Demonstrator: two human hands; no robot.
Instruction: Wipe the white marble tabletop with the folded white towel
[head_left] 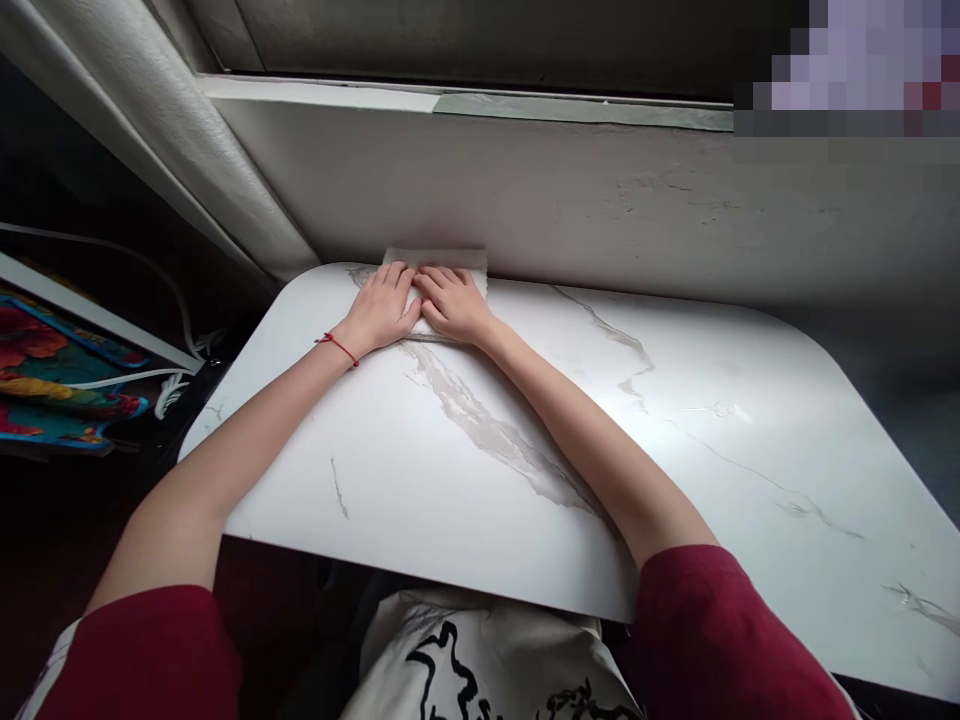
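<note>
Marble-patterned counter [420, 500] is set along a pale wall [525, 200]. White cloth [435, 257] is placed at its far edge, beside the wall. It's covered by left hand [381, 305] and right hand [454, 302], fingers laid flat, unclenched, presumably so pressure is spread.

A pale cloth [435, 257], possibly paper, lies far back on the tabletop [420, 470].

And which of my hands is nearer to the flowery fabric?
Left. Your left hand rests on the white cloth, well to the right of the flowery fabric; your right hand is on the same cloth, farther right.
</note>
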